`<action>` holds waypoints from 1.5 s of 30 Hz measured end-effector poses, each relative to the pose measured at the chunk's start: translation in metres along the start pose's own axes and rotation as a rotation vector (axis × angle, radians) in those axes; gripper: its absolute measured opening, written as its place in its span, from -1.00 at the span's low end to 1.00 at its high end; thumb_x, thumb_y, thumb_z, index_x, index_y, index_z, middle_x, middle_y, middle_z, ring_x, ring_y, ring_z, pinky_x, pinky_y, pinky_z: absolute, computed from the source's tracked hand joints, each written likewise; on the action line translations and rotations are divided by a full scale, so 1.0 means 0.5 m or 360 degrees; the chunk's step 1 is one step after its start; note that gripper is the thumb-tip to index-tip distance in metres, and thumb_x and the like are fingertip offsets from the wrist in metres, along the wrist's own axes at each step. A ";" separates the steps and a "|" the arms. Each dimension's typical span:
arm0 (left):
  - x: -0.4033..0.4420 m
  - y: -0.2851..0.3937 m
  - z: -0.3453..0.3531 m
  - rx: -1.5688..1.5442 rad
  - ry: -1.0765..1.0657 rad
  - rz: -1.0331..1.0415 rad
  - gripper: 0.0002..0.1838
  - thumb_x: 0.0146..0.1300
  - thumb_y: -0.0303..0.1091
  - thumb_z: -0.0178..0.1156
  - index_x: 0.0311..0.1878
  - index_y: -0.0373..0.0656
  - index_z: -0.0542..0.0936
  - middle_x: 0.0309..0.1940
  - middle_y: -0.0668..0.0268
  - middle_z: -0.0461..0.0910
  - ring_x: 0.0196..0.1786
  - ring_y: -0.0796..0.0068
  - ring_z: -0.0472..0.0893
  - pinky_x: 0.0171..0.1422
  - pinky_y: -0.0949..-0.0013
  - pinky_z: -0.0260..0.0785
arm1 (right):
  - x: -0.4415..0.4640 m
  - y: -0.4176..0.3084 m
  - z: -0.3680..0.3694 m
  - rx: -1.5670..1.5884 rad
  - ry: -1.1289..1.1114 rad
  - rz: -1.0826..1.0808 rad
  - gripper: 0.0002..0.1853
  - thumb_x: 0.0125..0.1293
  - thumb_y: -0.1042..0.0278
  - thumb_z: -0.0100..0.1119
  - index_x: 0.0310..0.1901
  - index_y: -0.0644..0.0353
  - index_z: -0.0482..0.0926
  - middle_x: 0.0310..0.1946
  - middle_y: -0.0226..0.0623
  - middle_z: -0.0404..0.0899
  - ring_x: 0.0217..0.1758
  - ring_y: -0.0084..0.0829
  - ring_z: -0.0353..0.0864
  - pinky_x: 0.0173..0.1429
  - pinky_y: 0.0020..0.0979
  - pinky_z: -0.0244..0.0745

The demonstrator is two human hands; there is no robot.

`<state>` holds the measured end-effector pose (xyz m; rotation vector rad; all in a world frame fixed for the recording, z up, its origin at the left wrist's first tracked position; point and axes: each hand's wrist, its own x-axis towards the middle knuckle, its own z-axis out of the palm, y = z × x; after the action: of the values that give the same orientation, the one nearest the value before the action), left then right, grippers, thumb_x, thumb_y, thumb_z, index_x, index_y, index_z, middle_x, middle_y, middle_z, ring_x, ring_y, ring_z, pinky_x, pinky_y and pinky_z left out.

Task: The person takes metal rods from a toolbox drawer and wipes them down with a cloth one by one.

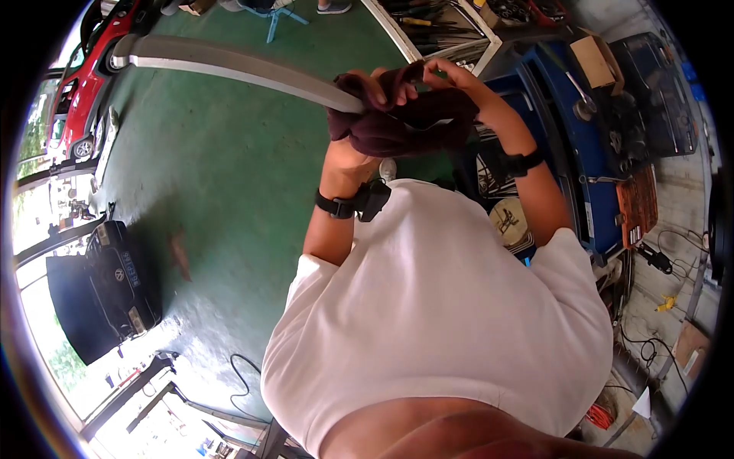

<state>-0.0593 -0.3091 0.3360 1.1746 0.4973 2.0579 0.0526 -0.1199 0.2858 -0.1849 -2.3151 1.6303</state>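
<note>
A dark maroon cloth (390, 134) is bunched between my two hands in front of my chest. My left hand (371, 88) is closed around it, with fingertips showing over the folds. From the cloth a long grey metal bar (245, 69) reaches out to the left, ending in a rounded head; its near end is hidden in the fabric. My right hand (474, 88) grips the cloth's right side with bent fingers. How firmly the left fingers hold the bar through the cloth cannot be seen.
A blue tool cabinet (566, 130) stands close on my right, with tools on it. A white-framed tray of tools (443, 34) lies ahead. On the left are a dark car tailgate (118, 275) and a red car (95, 84). Another person's shoe (334, 8) shows at the top.
</note>
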 end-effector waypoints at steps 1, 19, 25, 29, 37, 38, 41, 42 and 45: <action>-0.003 -0.001 -0.005 -0.0067 0.0023 -0.0022 -0.57 0.07 -0.33 0.42 -0.15 -0.08 0.33 -0.13 0.15 0.44 0.06 0.21 0.46 0.25 0.16 0.31 | -0.027 -0.026 0.002 0.0429 0.0011 0.0201 -0.74 0.47 0.10 0.06 -0.10 0.13 0.51 -0.22 -0.52 0.54 -0.11 -0.61 0.54 -0.01 -0.53 0.41; -0.013 0.001 -0.011 -0.0820 0.0070 -0.0600 -0.71 0.33 -0.13 0.21 -0.22 -0.07 0.33 -0.50 0.24 0.34 -0.42 0.34 0.44 -0.39 0.34 0.37 | -0.104 -0.118 0.016 0.0901 -0.0441 0.0146 -0.74 0.33 0.20 0.16 -0.39 0.21 0.45 -0.44 -0.52 0.33 -0.28 -0.66 0.28 -0.17 -0.56 0.18; -0.008 -0.022 -0.018 -0.1088 0.0104 -0.0537 -0.86 0.42 -0.21 0.11 -0.15 0.08 0.34 -0.45 0.34 0.33 -0.37 0.44 0.41 -0.28 0.34 0.43 | -0.067 -0.101 0.063 0.0737 0.0433 0.0060 -0.71 0.40 0.09 0.18 -0.18 0.17 0.46 -0.31 -0.49 0.43 -0.21 -0.61 0.42 -0.07 -0.54 0.33; -0.019 -0.053 -0.050 -0.1296 0.0336 -0.0450 -0.79 0.38 -0.34 0.17 -0.06 0.16 0.34 -0.35 0.40 0.33 -0.26 0.48 0.38 -0.07 0.35 0.41 | -0.116 -0.135 0.047 0.1718 0.0607 -0.0017 -0.59 0.51 -0.06 -0.11 -0.07 0.17 0.46 -0.15 -0.34 0.54 -0.12 -0.50 0.54 -0.01 -0.36 0.43; 0.017 -0.057 -0.036 -0.1320 0.0407 -0.0543 -0.72 0.36 -0.32 0.20 0.07 0.13 0.38 -0.19 0.35 0.41 -0.09 0.44 0.45 0.19 0.31 0.37 | -0.040 -0.237 0.096 0.1513 0.1202 0.0035 -0.77 0.36 0.37 0.10 -0.47 0.18 0.38 -0.50 -0.37 0.37 -0.28 -0.51 0.38 -0.01 -0.46 0.29; 0.019 -0.054 -0.036 -0.1321 0.0391 -0.0548 -0.72 0.36 -0.32 0.20 0.07 0.13 0.38 -0.19 0.35 0.41 -0.09 0.44 0.45 0.19 0.31 0.37 | -0.030 -0.256 0.094 0.1642 0.1234 -0.0050 -0.72 0.37 0.35 0.10 -0.51 0.13 0.32 -0.57 -0.38 0.34 -0.42 -0.55 0.35 -0.21 -0.49 0.28; 0.028 -0.033 -0.027 -0.0802 0.0211 -0.0659 -0.52 0.29 -0.27 0.29 0.20 -0.14 0.35 0.02 0.32 0.46 0.23 0.30 0.46 0.40 0.17 0.31 | -0.034 -0.319 0.096 0.1525 0.1239 0.0038 -0.65 0.37 0.38 0.10 -0.57 0.09 0.25 -0.73 -0.50 0.21 -0.66 -0.63 0.16 -0.49 -0.51 0.12; 0.023 -0.029 -0.026 -0.0808 0.0198 -0.0660 -0.52 0.29 -0.27 0.29 0.20 -0.14 0.35 0.02 0.32 0.46 0.23 0.30 0.46 0.40 0.17 0.31 | -0.032 -0.336 0.104 0.1315 0.1284 0.0058 -0.63 0.37 0.38 0.10 -0.59 0.08 0.22 -0.77 -0.53 0.16 -0.72 -0.65 0.09 -0.56 -0.50 0.05; 0.025 -0.030 -0.009 0.0081 0.0191 -0.0858 -0.60 0.28 -0.29 0.29 0.12 -0.15 0.42 -0.02 0.33 0.48 0.11 0.43 0.49 0.27 0.29 0.35 | -0.018 -0.330 0.146 0.0243 0.1366 -0.0453 -0.66 0.23 0.44 0.15 -0.67 0.18 0.30 -0.75 -0.45 0.28 -0.72 -0.63 0.13 -0.57 -0.49 -0.01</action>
<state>-0.0617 -0.2897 0.3320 0.8298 0.8276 1.6567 0.0489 -0.2452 0.4160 -0.4047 -1.4835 1.2321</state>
